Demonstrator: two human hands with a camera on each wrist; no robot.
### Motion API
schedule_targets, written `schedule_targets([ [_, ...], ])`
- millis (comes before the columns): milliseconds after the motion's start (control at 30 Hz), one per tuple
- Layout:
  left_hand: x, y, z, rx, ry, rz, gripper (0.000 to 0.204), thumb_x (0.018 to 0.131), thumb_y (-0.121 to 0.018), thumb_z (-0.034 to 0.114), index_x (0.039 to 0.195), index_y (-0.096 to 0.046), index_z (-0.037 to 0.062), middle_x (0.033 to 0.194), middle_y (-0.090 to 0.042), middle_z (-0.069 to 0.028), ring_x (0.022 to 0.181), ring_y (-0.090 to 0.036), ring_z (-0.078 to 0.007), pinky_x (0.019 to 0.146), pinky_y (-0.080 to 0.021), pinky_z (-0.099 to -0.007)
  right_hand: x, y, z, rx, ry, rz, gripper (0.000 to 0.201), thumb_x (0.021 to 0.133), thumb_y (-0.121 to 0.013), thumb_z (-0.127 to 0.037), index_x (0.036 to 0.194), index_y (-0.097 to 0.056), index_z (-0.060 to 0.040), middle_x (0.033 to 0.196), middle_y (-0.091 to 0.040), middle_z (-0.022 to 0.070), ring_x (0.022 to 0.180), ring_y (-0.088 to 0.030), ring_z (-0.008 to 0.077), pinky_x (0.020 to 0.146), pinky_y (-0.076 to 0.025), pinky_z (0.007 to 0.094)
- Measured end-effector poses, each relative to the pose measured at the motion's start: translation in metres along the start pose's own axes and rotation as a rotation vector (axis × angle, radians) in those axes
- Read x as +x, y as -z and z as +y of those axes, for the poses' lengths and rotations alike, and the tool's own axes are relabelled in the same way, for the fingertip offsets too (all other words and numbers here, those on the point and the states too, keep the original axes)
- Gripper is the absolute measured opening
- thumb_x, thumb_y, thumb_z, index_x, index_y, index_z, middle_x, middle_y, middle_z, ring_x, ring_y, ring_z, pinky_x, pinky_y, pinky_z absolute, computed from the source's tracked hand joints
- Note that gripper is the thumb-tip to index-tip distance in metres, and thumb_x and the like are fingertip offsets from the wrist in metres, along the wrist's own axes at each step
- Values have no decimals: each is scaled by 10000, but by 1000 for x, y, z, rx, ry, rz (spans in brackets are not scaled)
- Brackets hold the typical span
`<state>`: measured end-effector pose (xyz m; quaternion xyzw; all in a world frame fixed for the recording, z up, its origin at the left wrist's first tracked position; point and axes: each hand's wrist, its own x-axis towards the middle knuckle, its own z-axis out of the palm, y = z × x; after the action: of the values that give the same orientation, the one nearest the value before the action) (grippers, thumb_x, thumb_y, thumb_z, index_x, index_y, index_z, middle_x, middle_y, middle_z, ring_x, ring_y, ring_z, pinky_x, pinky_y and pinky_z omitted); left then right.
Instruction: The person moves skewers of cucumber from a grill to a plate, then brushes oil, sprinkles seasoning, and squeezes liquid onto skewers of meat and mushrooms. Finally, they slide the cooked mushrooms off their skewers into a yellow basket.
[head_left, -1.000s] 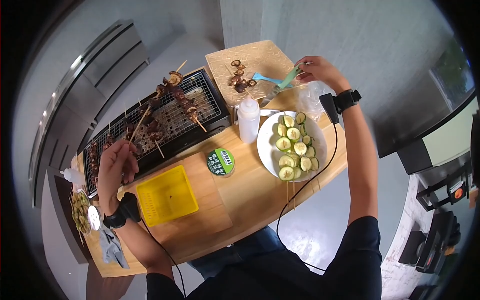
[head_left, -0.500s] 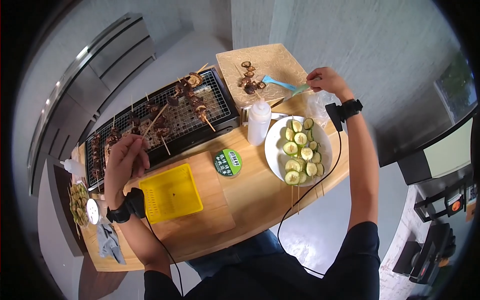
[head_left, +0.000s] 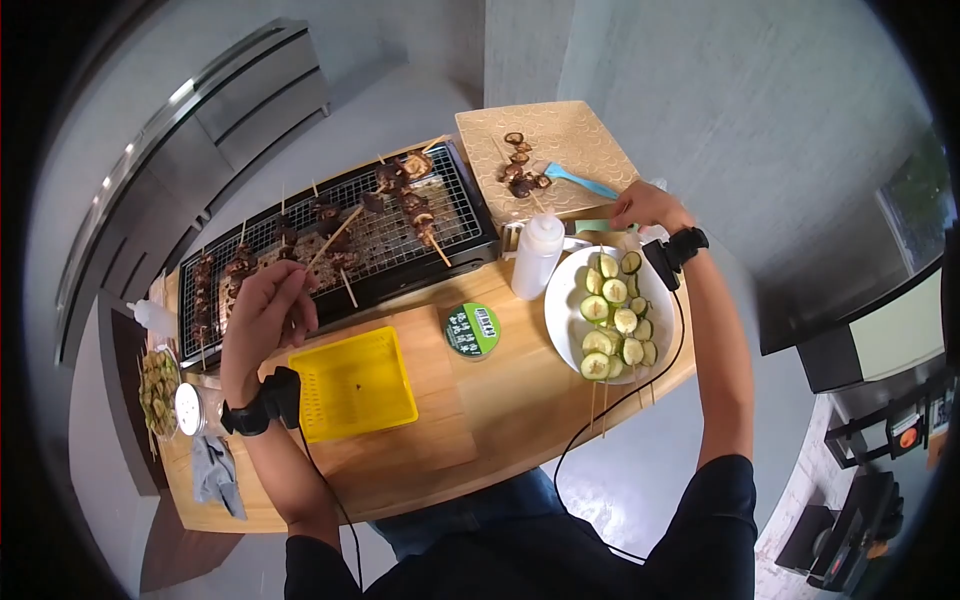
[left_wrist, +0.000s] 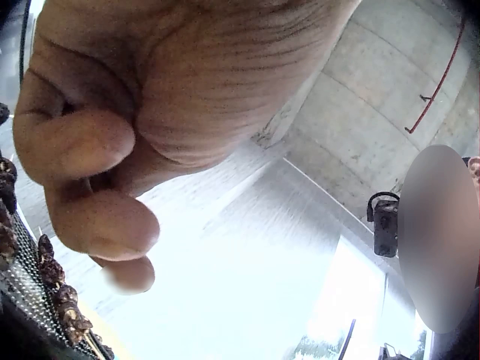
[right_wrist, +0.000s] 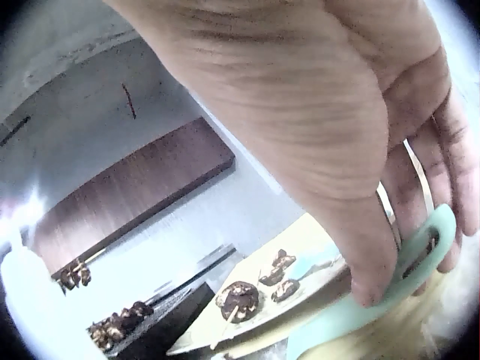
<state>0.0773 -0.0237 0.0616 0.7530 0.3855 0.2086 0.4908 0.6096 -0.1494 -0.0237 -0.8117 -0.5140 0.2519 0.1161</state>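
My left hand (head_left: 265, 318) pinches a wooden skewer (head_left: 334, 238) above the front of the grill (head_left: 390, 260). A dark piece of grilled mushroom (head_left: 372, 202) is at its far tip. In the left wrist view the fingers (left_wrist: 112, 225) are curled and the skewer is hidden. My right hand (head_left: 652, 206) holds a knife by its pale green handle (right_wrist: 375, 311), low beside the square plate (head_left: 550, 130); thumb and fingers lie on either side of the handle in the right wrist view. The squeeze bottle (head_left: 540, 255) partly hides the knife in the head view.
Several mushroom skewers (head_left: 425, 220) lie on the grill. Grilled mushrooms (head_left: 520, 175) and a blue brush (head_left: 580, 181) rest on the square plate. Skewered zucchini slices (head_left: 615, 310) fill a white plate (head_left: 562, 330). Nearby are a yellow basket (head_left: 355, 385), a green-labelled tub (head_left: 471, 331) and a grey cloth (head_left: 214, 472).
My right hand has lowered the green-handled knife toward the table, behind the squeeze bottle. My left hand keeps hold of the skewer over the grill. The head view has shifted slightly.
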Motion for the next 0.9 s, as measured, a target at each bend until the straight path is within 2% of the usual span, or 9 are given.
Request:
schedule_targets([
  [233, -1, 6, -3, -14, -1, 9, 247, 1034, -421, 173, 941, -586, 15, 613, -610, -33, 421, -497, -65, 389, -345, -184, 9, -19, -17, -158, 13, 28, 226, 653, -786, -206, 800, -742, -40, 698, -688, 77, 629, -644, 166, 564, -503, 297],
  [333, -2, 14, -6, 8, 3, 32, 253, 1036, -416, 171, 937, -586, 13, 615, -610, -34, 419, -492, -64, 391, -348, -188, 16, -27, -15, -238, 107, 101, 176, 674, -766, -199, 755, -738, -45, 675, -687, 80, 620, -651, 174, 569, -510, 308],
  [400, -3, 17, -8, -6, 2, 42, 253, 1036, -415, 171, 936, -586, 14, 616, -610, -35, 419, -490, -62, 391, -347, -187, 16, -24, -22, -182, 101, 252, 170, 734, -726, -194, 790, -729, -33, 676, -691, 88, 620, -658, 164, 561, -514, 297],
  [433, -3, 18, -9, -18, 0, 46, 253, 1036, -414, 170, 936, -586, 14, 618, -611, -35, 419, -487, -60, 392, -346, -187, 14, -22, -31, -187, 105, 249, 170, 734, -726, -194, 790, -729, -33, 676, -691, 88, 620, -658, 164, 561, -514, 297],
  [500, -2, 20, -9, -14, 1, 46, 255, 1036, -413, 172, 933, -586, 16, 616, -610, -33, 421, -489, -58, 392, -345, -186, 8, -21, -60, 57, 150, 346, 176, 766, -702, -194, 760, -702, -18, 719, -706, 101, 622, -678, 191, 604, -535, 319],
  [533, -2, 21, -10, -7, 0, 47, 257, 1037, -412, 174, 930, -586, 17, 615, -610, -31, 423, -491, -56, 393, -344, -185, 7, -21, -78, 48, 157, 339, 176, 766, -702, -194, 760, -702, -18, 719, -706, 101, 622, -678, 191, 604, -535, 319],
  [600, -2, 21, -11, -6, 1, 49, 259, 1037, -411, 175, 926, -585, 17, 613, -608, -29, 425, -492, -56, 393, -344, -185, 4, -26, -104, 290, 128, 199, 203, 782, -720, -200, 770, -676, -2, 684, -691, 86, 585, -661, 159, 540, -527, 297],
  [800, -4, 27, -11, 13, 11, 79, 263, 1038, -402, 169, 917, -579, 17, 610, -605, -23, 425, -495, -56, 392, -345, -184, 25, -40, -100, 124, 162, 65, 186, 777, -716, -142, 840, -683, 30, 697, -685, 101, 585, -661, 153, 537, -553, 290],
  [900, -3, 29, -13, 9, 14, 79, 259, 1038, -400, 163, 917, -576, 16, 610, -605, -24, 424, -494, -55, 392, -346, -183, 25, -41, -98, 123, 156, 75, 170, 771, -703, -114, 867, -697, 26, 718, -694, 99, 610, -673, 161, 555, -565, 289],
])
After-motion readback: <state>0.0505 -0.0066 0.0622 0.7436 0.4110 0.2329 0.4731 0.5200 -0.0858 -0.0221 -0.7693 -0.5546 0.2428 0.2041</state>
